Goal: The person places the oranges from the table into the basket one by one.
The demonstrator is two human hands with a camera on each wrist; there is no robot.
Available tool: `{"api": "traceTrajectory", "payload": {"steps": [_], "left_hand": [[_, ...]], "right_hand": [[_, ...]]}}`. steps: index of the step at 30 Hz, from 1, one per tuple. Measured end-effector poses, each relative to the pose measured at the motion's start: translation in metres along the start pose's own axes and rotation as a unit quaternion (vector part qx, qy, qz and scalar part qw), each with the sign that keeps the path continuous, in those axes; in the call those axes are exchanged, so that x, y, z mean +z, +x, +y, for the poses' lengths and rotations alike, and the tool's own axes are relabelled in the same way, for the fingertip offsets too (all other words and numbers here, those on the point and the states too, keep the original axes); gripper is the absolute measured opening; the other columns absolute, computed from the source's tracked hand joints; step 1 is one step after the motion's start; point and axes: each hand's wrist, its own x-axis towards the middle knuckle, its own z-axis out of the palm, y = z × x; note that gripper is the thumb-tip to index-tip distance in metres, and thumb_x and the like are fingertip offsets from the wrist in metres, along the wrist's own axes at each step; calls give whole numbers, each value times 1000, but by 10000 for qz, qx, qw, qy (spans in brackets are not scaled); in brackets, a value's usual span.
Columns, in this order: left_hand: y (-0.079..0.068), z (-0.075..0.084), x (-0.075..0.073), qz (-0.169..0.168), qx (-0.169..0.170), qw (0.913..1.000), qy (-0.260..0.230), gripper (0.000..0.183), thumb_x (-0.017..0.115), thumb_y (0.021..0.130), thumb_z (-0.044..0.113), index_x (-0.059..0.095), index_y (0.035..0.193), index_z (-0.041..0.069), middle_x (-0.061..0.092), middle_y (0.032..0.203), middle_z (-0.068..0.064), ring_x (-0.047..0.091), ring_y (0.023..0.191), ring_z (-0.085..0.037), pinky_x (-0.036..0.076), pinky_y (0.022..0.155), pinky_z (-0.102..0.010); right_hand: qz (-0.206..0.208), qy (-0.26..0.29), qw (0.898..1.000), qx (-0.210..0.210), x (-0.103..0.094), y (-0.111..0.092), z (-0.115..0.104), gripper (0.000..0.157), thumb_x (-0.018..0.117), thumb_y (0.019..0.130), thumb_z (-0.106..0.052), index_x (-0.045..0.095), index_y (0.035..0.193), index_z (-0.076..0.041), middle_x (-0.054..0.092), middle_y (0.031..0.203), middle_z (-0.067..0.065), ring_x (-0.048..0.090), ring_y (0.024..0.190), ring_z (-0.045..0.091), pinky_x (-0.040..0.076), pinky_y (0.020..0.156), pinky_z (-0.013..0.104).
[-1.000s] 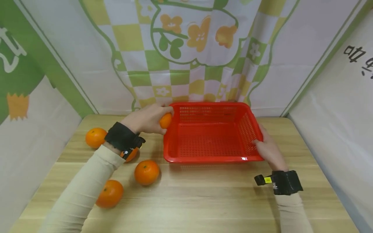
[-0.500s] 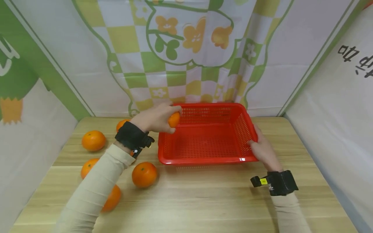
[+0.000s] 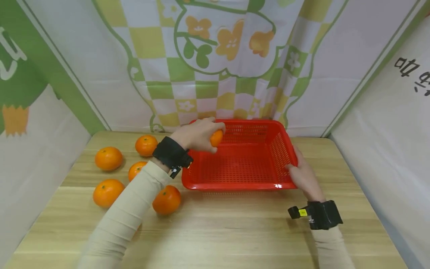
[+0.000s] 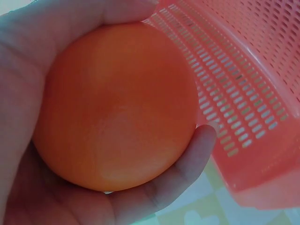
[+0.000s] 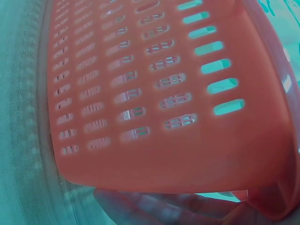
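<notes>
My left hand (image 3: 198, 135) holds a mandarin orange (image 3: 216, 138) over the left part of a red plastic basket (image 3: 235, 186). In the left wrist view, the thumb and fingers curl round the mandarin orange (image 4: 117, 108), with the basket's slotted wall (image 4: 225, 89) beyond it. My right hand (image 3: 305, 177) grips the basket's right side, its thumb over the rim. In the right wrist view, fingers (image 5: 145, 206) lie against the outside of the basket wall (image 5: 140, 173). No fruit shows inside the visible part of the basket.
Several mandarin oranges lie on the wooden table (image 3: 218, 231) to the left, among them one at the far left (image 3: 108, 158) and one near the basket's front left corner (image 3: 167, 200). My left forearm partly covers some. A patterned curtain (image 3: 208, 89) hangs behind the basket.
My left hand has carried the mandarin orange rightward, from beside the basket's left rim to over its inside. The right hand keeps its grip on the basket.
</notes>
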Motion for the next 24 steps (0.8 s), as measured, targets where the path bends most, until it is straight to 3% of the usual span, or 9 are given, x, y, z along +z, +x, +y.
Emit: {"api": "traceTrajectory", "payload": {"steps": [9, 15, 20, 24], "left_hand": [[16, 9, 2, -47, 80, 9999, 130, 51, 80, 84, 26, 60, 131, 20, 59, 128, -9, 59, 100, -28, 51, 80, -40], [32, 11, 10, -198, 181, 9996, 56, 53, 80, 85, 25, 60, 133, 18, 58, 128, -9, 56, 109, -27, 50, 93, -44], [43, 15, 19, -331, 132, 9994, -14, 52, 81, 86, 25, 60, 133, 17, 57, 125, -9, 57, 99, -26, 50, 81, -37], [49, 17, 25, -467, 145, 9988, 16, 50, 82, 87, 24, 60, 132, 17, 57, 126, -10, 57, 98, -26, 50, 81, -35]], "right_hand": [[47, -53, 10000, -7, 0, 2, -1, 82, 46, 105, -16, -2, 170, -28, 40, 161, 25, 56, 122, 39, 47, 83, 33], [60, -52, 10000, 32, 0, 2, -2, 81, 45, 105, -16, -2, 170, -26, 39, 162, 25, 56, 123, 38, 47, 84, 33], [92, -58, 9999, 33, -1, 2, 0, 81, 45, 104, -16, -2, 170, -25, 39, 162, 25, 56, 122, 38, 47, 85, 33], [112, -98, 9999, 4, -1, 1, 1, 81, 45, 104, -15, -2, 170, -24, 39, 162, 25, 56, 123, 38, 46, 85, 34]]}}
